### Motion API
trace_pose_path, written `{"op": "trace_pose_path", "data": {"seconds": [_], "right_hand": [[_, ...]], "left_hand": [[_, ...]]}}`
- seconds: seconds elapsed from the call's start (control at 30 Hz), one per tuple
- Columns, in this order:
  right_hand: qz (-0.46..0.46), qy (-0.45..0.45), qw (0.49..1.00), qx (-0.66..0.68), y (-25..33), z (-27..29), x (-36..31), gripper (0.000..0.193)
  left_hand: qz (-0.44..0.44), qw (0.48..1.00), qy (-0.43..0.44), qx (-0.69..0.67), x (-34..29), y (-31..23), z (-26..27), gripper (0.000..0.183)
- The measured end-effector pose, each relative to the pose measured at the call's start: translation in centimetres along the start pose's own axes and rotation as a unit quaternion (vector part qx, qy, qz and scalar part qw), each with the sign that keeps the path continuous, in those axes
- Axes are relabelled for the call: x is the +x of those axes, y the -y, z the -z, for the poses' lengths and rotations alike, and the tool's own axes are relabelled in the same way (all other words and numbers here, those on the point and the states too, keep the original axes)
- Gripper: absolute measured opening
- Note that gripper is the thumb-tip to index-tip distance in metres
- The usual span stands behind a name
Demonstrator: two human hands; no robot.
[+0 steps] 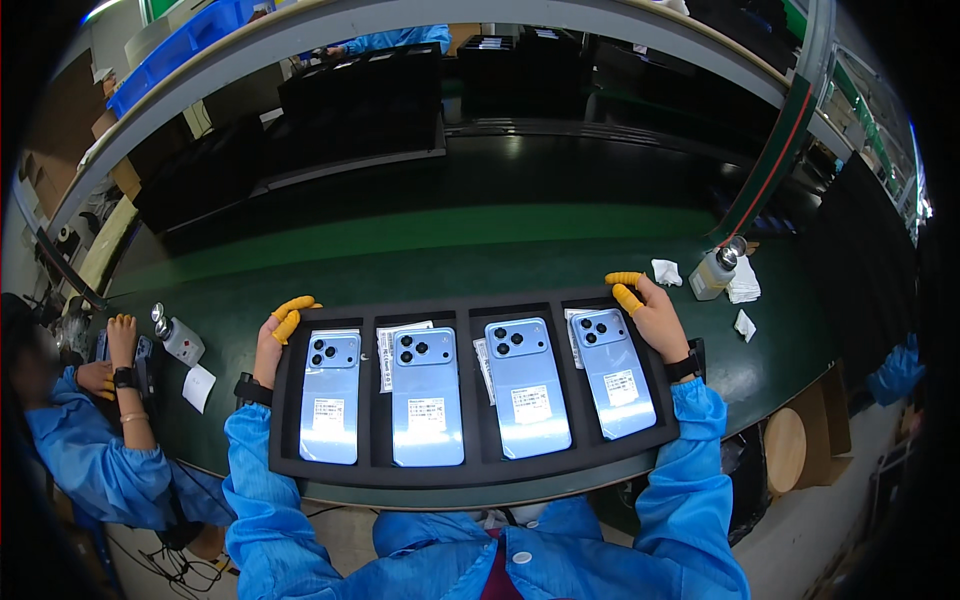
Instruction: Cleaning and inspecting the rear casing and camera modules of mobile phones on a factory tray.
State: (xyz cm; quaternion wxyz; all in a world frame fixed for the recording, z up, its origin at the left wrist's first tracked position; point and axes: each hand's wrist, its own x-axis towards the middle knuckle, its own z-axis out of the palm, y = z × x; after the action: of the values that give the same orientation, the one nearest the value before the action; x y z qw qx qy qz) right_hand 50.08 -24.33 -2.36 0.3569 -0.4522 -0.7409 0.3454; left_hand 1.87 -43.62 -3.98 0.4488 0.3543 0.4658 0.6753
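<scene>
A black foam tray [400, 477] is held at the near edge of the bench, one hand at each end. Several light-blue smartphones lie in its compartments, backs up, each with a white label on its back and a paper slip tucked under it: a far-left phone [331, 385], a middle-left phone [428, 375], a middle-right phone [527, 365] and a far-right phone [610, 350]. My left hand [272, 345] grips the tray's left end, and my right hand [655, 318] its right end. Yellow finger cots cover some fingertips; the undersides of both grips are hidden.
On the right of the green bench [420, 250] stand a pump bottle [712, 275] and crumpled white wipes [742, 282]. Another pump bottle [180, 340] is on the left, near a co-worker's hand [122, 340]. Black trays [360, 95] are stacked beyond, and a metal post [775, 165] rises at right.
</scene>
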Motion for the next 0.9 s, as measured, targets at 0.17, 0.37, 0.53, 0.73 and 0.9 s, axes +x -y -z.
{"op": "trace_pose_path", "data": {"seconds": [0.17,0.37,0.53,0.73,0.9], "right_hand": [[0.001,-0.004,1.000,-0.006,0.15,-0.10,0.05,0.024],[0.009,-0.003,1.000,-0.011,0.41,0.11,-0.16,0.024],[0.005,-0.003,1.000,-0.009,0.57,-0.02,-0.19,0.024],[0.007,-0.006,1.000,-0.013,0.92,0.00,-0.27,0.024],[0.015,-0.005,1.000,-0.012,0.70,-0.06,-0.13,0.024]], "left_hand": [[0.000,1.000,-0.011,0.008,-0.06,-0.14,-0.04,0.030],[0.003,1.000,-0.016,0.012,-0.08,-0.10,-0.29,0.031],[0.003,1.000,-0.015,0.019,-0.08,-0.19,0.05,0.031],[-0.006,1.000,-0.010,0.023,0.05,0.06,0.29,0.031],[-0.006,1.000,-0.013,0.026,0.13,0.09,0.31,0.031]]}}
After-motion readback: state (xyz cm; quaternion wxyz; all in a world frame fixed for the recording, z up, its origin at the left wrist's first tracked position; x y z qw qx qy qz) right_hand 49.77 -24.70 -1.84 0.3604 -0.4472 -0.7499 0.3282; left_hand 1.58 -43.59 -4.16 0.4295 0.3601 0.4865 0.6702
